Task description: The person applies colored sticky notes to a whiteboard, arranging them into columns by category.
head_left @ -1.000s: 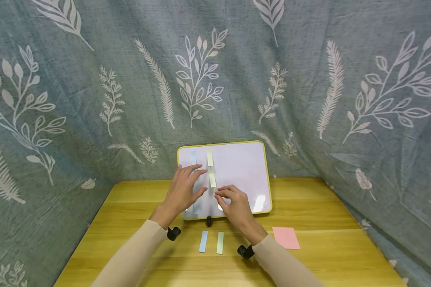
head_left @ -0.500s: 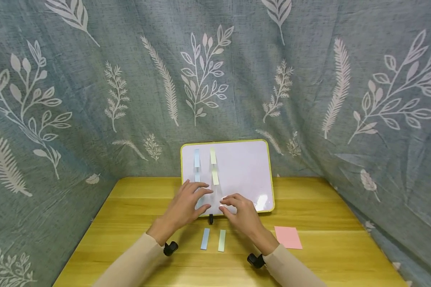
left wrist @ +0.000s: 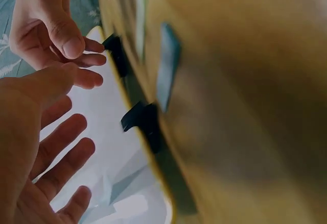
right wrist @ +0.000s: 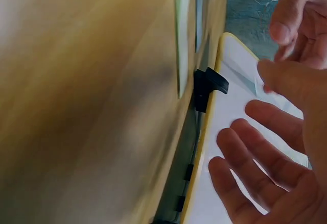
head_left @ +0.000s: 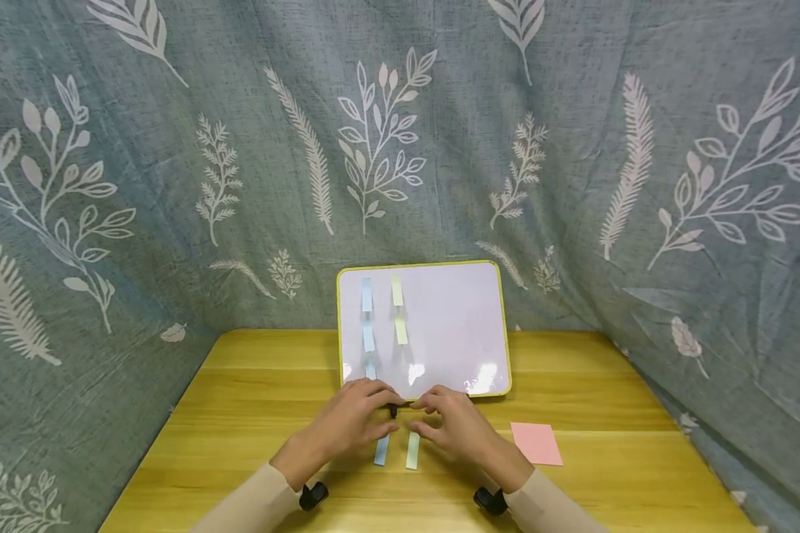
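My left hand [head_left: 352, 420] is over the table in front of the whiteboard [head_left: 450, 326], fingers loosely bent and holding nothing. In the head view it partly covers a blue strip of sticky notes [head_left: 381, 452]. Opposite it, my right hand [head_left: 465, 429] also holds nothing; its thumb is close to the pale green strip of sticky notes [head_left: 412, 454]. Both wrist views show spread, relaxed fingers, as on the left hand [left wrist: 30, 132] and the right hand [right wrist: 276, 157]. Stuck to the board are a column of blue strips [head_left: 368, 337] and two pale green strips [head_left: 398, 292].
The yellow-edged board leans at the back of the wooden table [head_left: 240, 414], with a black foot [head_left: 393, 411] at its lower edge. A pink square note [head_left: 536, 444] lies right of my right hand. A leaf-patterned curtain [head_left: 440, 148] hangs behind.
Both hands have drawn down from the board's left part toward the table strips, uncovering the blue column and the green strips. The right hand has also shifted right.
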Tool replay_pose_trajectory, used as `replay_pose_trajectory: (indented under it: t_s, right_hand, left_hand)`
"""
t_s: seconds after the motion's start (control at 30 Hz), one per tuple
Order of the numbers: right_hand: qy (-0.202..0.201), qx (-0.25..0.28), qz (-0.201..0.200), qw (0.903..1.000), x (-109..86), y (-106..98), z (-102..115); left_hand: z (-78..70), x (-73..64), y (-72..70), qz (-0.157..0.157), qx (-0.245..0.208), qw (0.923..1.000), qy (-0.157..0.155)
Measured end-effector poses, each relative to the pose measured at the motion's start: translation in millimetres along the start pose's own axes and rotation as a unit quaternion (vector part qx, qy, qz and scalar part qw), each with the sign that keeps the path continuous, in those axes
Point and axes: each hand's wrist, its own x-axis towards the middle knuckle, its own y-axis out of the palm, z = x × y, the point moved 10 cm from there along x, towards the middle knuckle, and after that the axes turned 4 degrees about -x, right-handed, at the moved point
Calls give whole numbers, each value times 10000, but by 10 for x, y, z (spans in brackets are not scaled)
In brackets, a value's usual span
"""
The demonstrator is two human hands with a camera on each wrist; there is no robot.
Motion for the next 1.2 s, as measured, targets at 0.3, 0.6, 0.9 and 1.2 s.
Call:
replay_pose_trajectory:
  t_s: [0.3, 0.6, 0.9, 1.2]
  right_hand:
    - [-55, -229, 543, 9982, -179, 169, -24]
    - [-32, -316, 825, 9961, -214, 260, 20]
    - [-124, -527, 860, 9948, -177, 268, 100]
    - [-190, -657, 1038, 9922, -205, 325, 125]
  left_hand:
    - [-21, -160, 298, 839, -185, 9962, -169]
    - [17, -247, 459, 1412, -235, 9887, -455]
    - [19, -238, 472, 1300, -46, 9910, -328]
    - [27, -290, 520, 1326, -78, 9903, -414]
